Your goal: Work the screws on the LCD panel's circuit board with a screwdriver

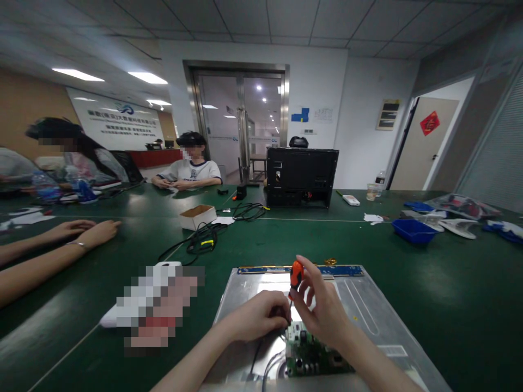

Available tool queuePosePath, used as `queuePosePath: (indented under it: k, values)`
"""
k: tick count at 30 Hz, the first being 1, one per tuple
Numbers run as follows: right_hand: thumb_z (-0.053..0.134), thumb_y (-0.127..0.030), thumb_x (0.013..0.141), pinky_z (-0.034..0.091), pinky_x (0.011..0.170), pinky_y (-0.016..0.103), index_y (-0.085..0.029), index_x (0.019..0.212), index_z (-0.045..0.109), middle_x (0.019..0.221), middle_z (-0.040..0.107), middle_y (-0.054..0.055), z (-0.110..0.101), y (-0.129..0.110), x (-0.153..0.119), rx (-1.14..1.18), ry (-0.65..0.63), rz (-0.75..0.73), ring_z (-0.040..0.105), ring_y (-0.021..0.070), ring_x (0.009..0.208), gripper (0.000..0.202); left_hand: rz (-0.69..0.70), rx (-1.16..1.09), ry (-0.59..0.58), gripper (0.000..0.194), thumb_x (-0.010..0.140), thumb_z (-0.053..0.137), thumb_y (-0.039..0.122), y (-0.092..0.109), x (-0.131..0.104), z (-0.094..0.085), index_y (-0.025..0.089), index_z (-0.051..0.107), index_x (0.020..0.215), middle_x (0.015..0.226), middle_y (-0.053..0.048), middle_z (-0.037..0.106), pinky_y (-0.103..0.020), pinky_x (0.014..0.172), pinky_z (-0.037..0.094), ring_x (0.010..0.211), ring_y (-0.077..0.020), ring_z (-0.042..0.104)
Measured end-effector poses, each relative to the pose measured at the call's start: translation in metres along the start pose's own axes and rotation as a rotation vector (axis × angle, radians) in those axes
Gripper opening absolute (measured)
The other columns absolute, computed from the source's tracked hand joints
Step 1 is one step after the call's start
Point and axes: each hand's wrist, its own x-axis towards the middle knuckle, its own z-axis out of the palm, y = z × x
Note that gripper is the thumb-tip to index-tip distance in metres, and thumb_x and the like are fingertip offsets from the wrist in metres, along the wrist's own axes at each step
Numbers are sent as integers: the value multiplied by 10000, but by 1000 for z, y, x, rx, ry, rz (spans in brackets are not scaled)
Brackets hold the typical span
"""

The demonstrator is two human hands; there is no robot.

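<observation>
My right hand (327, 310) grips an orange-and-black screwdriver (296, 275) upright, its fingers around the handle. The shaft points down to the edge of a green circuit board (308, 348). Close beside the shaft, my left hand (261, 316) is closed with its fingertips pinched near the tip; what they hold is hidden. Under both hands lies a flat silver metal panel (359, 305) with a blue strip board (343, 270) along its far edge. Dark cables (272, 365) run over the panel beside the circuit board.
A black monitor back (302, 174) stands across the green table (441, 283). Left of centre are a white box (198, 218) and coiled black cables (200, 239). A blue tray (413, 231) sits right. Another person's hands (98, 231) rest at left; several people sit around.
</observation>
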Motion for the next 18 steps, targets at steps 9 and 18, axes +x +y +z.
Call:
queuePosePath:
  k: [9, 18]
  values:
    - [485, -137, 923, 498, 470, 223, -241, 1535, 203, 868, 679, 41, -1, 0, 0, 0, -13, 4, 630, 146, 583, 682, 8, 9, -2, 149, 752, 607, 111, -2, 0, 0, 180, 642, 879, 819, 7, 634, -247, 689, 439, 749, -165, 551]
    - [483, -161, 939, 481, 450, 218, -250, 1525, 227, 826, 674, 25, -1, 0, 0, -23, -1, -14, 621, 141, 548, 646, -2, 17, -13, 133, 768, 615, 127, 2, 0, -1, 182, 655, 881, 804, 9, 624, -243, 684, 446, 736, -159, 536]
